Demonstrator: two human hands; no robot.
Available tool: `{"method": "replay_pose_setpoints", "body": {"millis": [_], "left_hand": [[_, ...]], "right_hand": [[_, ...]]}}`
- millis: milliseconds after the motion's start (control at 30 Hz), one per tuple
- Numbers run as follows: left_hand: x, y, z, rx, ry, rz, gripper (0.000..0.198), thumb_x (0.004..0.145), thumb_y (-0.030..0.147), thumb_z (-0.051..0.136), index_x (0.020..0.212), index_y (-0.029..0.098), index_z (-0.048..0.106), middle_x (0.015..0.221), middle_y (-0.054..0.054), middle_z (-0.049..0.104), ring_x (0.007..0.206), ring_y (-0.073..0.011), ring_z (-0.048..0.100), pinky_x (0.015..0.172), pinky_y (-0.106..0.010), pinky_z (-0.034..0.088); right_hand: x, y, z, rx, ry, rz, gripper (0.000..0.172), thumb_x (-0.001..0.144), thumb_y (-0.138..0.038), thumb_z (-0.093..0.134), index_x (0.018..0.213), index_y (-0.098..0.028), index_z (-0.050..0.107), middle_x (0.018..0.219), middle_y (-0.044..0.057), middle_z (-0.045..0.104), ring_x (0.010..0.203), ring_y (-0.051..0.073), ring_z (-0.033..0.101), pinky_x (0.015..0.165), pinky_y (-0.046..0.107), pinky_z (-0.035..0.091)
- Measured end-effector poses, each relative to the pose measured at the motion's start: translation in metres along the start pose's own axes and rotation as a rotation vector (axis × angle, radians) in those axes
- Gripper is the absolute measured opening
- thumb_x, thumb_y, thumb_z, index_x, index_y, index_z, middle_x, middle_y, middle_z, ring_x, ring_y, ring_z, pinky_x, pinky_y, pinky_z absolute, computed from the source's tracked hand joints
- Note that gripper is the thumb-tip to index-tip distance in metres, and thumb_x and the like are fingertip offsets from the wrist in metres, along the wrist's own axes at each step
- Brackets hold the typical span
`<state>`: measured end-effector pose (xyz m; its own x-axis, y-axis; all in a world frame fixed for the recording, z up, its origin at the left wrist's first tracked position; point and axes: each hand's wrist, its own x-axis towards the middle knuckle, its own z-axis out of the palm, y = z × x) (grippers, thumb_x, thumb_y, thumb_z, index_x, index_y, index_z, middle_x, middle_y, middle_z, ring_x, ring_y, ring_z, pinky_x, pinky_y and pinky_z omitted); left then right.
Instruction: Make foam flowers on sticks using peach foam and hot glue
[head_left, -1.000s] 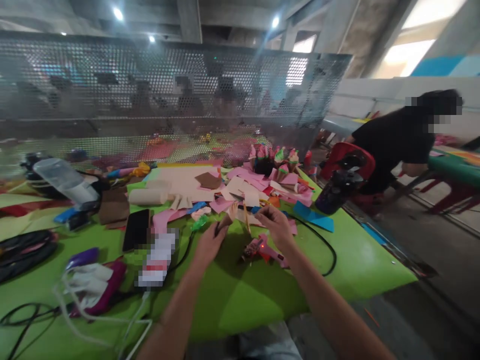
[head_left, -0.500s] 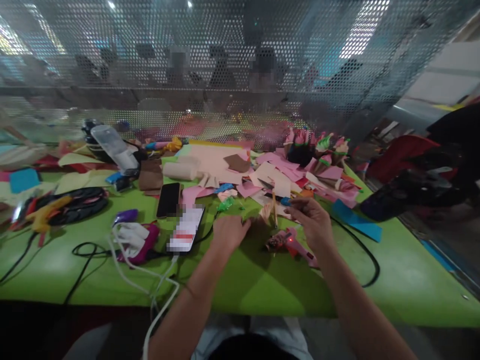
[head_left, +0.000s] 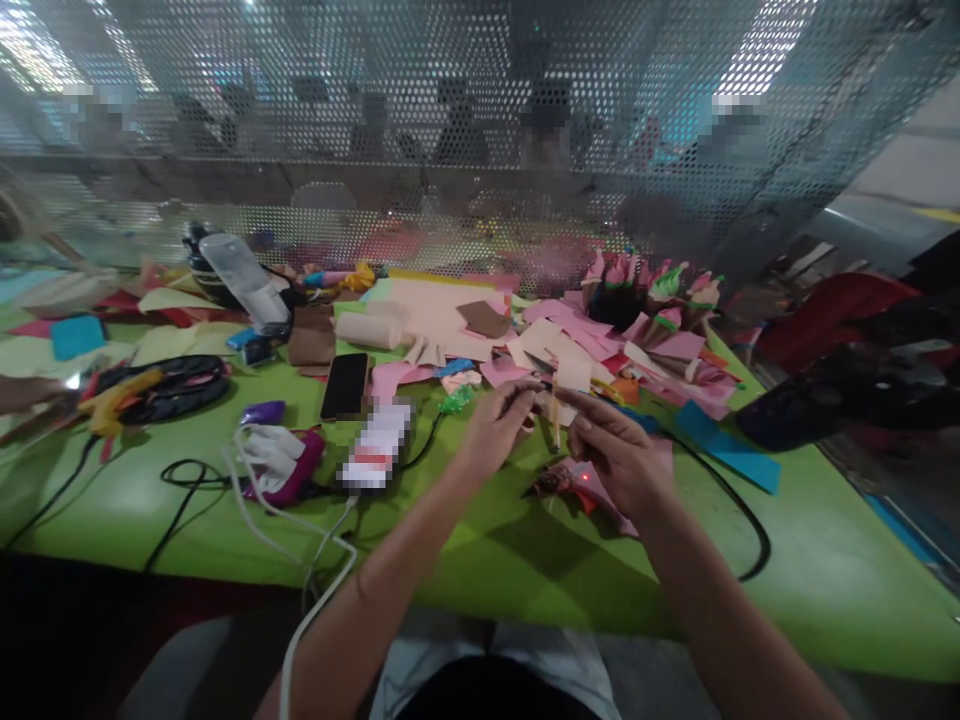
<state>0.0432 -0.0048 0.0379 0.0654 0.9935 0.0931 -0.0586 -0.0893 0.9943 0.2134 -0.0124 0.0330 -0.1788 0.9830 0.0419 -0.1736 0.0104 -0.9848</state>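
My left hand (head_left: pixel 496 432) is closed, its fingertips pinched together near the middle of the green table (head_left: pixel 465 560). Facing it, my right hand (head_left: pixel 616 450) has its thumb and fingers pinched too. What lies between the fingertips of either hand is too small and dim to make out. A thin tan stick (head_left: pixel 556 428) shows in the gap between the hands. Under my right hand lies a pink glue gun (head_left: pixel 598 492) with a small red light lit and a dark, crusted nozzle end. Something blue (head_left: pixel 637 420) shows just behind my right hand.
Paper scraps (head_left: pixel 574 335) and pink paper flowers (head_left: pixel 611 270) cover the back. To the left are a dark phone (head_left: pixel 346 386), a lit phone (head_left: pixel 380 447) on a white cable, a magenta power strip (head_left: pixel 307 465) and a yellow glue gun (head_left: pixel 120 403). A perforated metal screen (head_left: pixel 465 230) stands behind.
My left hand has risen to the right, off the table, and its fingers have closed. My right hand has turned inward toward it. The view has shifted slightly.
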Motion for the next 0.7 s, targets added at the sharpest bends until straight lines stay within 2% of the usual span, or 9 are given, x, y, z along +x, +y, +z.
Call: {"method": "replay_pose_setpoints", "body": {"millis": [100, 233, 333, 433, 500, 700], "left_hand": [[0.005, 0.01, 0.01, -0.197, -0.01, -0.033, 0.031, 0.085, 0.043, 0.063, 0.098, 0.015, 0.069, 0.082, -0.004, 0.069, 0.07, -0.0136, 0.062, 0.067, -0.025, 0.048], [0.012, 0.014, 0.017, -0.294, 0.051, -0.003, 0.036, 0.082, 0.05, 0.066, 0.086, 0.014, 0.07, 0.08, -0.004, 0.07, 0.069, -0.0135, 0.062, 0.069, -0.026, 0.049], [0.016, 0.005, 0.018, -0.317, 0.072, 0.002, 0.042, 0.074, 0.054, 0.074, 0.088, 0.014, 0.071, 0.079, -0.004, 0.07, 0.067, -0.0122, 0.061, 0.064, -0.024, 0.047], [0.017, -0.008, 0.018, -0.316, 0.082, -0.035, 0.046, 0.065, 0.052, 0.082, 0.088, 0.015, 0.071, 0.069, 0.0, 0.065, 0.051, -0.0066, 0.047, 0.048, -0.02, 0.035], [0.016, -0.014, 0.016, -0.294, 0.08, -0.056, 0.045, 0.064, 0.052, 0.082, 0.086, 0.015, 0.071, 0.064, 0.002, 0.062, 0.047, -0.0052, 0.041, 0.044, -0.02, 0.03], [0.011, -0.016, 0.012, -0.196, 0.089, -0.027, 0.037, 0.07, 0.05, 0.077, 0.086, 0.016, 0.074, 0.064, -0.001, 0.064, 0.057, -0.0106, 0.051, 0.05, -0.021, 0.039]], "right_hand": [[0.004, -0.013, 0.005, 0.071, -0.067, 0.058, 0.043, 0.073, -0.035, 0.072, 0.115, -0.025, 0.073, 0.064, -0.003, 0.051, 0.053, 0.011, 0.04, 0.05, 0.026, 0.034], [0.014, -0.022, 0.005, 0.159, -0.166, 0.131, 0.044, 0.071, -0.032, 0.072, 0.114, -0.024, 0.073, 0.061, -0.004, 0.047, 0.051, 0.009, 0.035, 0.05, 0.024, 0.035], [0.02, -0.016, 0.001, 0.205, -0.205, 0.163, 0.044, 0.073, -0.03, 0.071, 0.116, -0.024, 0.073, 0.056, -0.006, 0.04, 0.049, 0.01, 0.032, 0.049, 0.024, 0.034], [0.02, -0.004, -0.003, 0.261, -0.217, 0.219, 0.043, 0.071, -0.029, 0.074, 0.114, -0.026, 0.073, 0.056, -0.007, 0.039, 0.048, 0.009, 0.031, 0.047, 0.022, 0.032], [0.018, 0.005, -0.005, 0.29, -0.231, 0.261, 0.044, 0.069, -0.028, 0.076, 0.114, -0.028, 0.074, 0.057, -0.007, 0.04, 0.048, 0.008, 0.033, 0.045, 0.021, 0.031], [0.01, 0.013, -0.007, 0.288, -0.273, 0.3, 0.058, 0.074, -0.029, 0.075, 0.131, -0.032, 0.063, 0.056, -0.007, 0.038, 0.046, 0.009, 0.035, 0.041, 0.02, 0.032]]}}
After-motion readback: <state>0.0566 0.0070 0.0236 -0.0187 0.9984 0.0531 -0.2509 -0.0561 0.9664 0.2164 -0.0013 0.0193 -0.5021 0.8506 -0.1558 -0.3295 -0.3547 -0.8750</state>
